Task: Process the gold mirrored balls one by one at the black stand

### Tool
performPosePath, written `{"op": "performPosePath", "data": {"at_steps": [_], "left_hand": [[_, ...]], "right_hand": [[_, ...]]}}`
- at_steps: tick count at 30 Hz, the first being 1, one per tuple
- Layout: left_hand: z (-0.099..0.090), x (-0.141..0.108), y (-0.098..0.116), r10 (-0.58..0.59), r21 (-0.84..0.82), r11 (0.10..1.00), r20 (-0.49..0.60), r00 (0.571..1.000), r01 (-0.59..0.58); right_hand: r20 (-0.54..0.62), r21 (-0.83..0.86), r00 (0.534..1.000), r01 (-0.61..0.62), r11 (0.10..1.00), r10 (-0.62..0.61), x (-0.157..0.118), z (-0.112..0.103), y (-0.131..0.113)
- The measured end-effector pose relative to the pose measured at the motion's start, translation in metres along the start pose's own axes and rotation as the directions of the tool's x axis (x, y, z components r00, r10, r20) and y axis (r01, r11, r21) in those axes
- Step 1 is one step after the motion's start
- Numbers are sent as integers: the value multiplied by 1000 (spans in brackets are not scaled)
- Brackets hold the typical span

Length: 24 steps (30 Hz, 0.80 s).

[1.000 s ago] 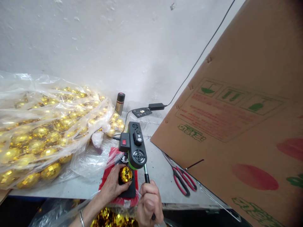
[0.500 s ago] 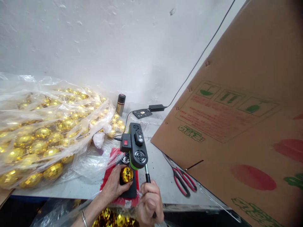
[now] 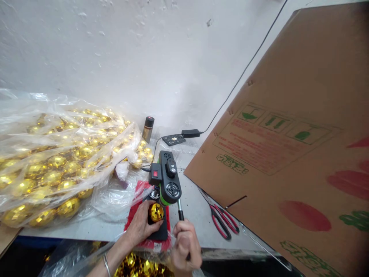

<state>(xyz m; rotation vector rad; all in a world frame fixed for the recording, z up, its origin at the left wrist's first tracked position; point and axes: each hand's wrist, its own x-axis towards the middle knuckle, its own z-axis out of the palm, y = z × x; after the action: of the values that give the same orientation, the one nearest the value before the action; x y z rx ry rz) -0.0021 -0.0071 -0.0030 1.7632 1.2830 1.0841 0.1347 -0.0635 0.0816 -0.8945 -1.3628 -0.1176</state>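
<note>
My left hand (image 3: 142, 226) holds a small gold mirrored ball (image 3: 156, 212) on the black base of a small bench press (image 3: 166, 181), right under its black and green head. My right hand (image 3: 185, 246) is closed around the press's lever handle (image 3: 180, 211), which slants down from the head toward me. The base stands on a red mat (image 3: 135, 213) at the table's front edge. A red switch shows on the side of the press head.
Clear plastic bags full of gold balls (image 3: 52, 161) fill the table's left side. More gold balls (image 3: 138, 267) lie in a bag below the table edge. Red-handled scissors (image 3: 223, 221) lie right of the press. A big cardboard box (image 3: 288, 154) leans at the right. A small bottle (image 3: 148, 129) and a power adapter (image 3: 190, 133) stand by the wall.
The view has shifted slightly. Both hands keep their grip, left on the ball and right on the lever.
</note>
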Motion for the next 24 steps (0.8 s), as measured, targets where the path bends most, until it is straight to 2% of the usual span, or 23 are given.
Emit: {"op": "performPosePath", "data": {"at_steps": [3, 6, 9, 11, 14, 16, 17, 18, 20, 21, 22, 23, 24], "left_hand": [[1, 1, -4, 11, -5, 1000, 8, 1000, -11], [-1, 4, -5, 21, -17, 1000, 29, 999, -21], [-5, 0, -3, 49, -28, 998, 13, 999, -49], [-10, -13, -3, 84, -17, 996, -39, 996, -84], [-25, -56, -14, 148, 38, 989, -87, 985, -146], [-39, -96, -31, 188, 90, 979, -36, 982, -184], [-45, -116, -42, 209, 114, 971, 17, 978, -209], [-50, -136, -53, 212, 141, 965, 82, 974, -222], [-58, -169, -73, 160, 239, 950, 183, 970, -202], [-59, -181, -80, 109, 306, 935, 234, 966, -180], [-59, -191, -85, 38, 385, 911, 274, 961, -146], [-57, -198, -87, -43, 466, 878, 309, 950, -112], [-55, -203, -87, -125, 541, 837, 338, 933, -84]], "right_hand": [[-53, 77, 994, -87, 993, 91, 44, 2, -21], [-34, 40, 989, -143, 989, 145, 76, 6, -37], [-7, 3, 991, -136, 991, 136, 82, 6, -39], [48, -31, 990, -131, 991, 132, 76, -1, -34], [122, -112, 978, -153, 982, 166, 57, -26, -22], [227, -163, 954, -160, 974, 194, 37, -50, -17], [323, -170, 926, -148, 974, 197, 23, -63, -15], [454, -168, 868, -139, 976, 202, 7, -75, -15], [689, -150, 699, -118, 982, 190, -31, -92, -15], [753, -149, 634, -96, 984, 176, -52, -97, -16], [784, -144, 601, -67, 987, 155, -74, -99, -17], [784, -136, 606, -42, 990, 134, -95, -97, -16], [730, -171, 658, -84, 982, 183, -114, -93, -15]]}}
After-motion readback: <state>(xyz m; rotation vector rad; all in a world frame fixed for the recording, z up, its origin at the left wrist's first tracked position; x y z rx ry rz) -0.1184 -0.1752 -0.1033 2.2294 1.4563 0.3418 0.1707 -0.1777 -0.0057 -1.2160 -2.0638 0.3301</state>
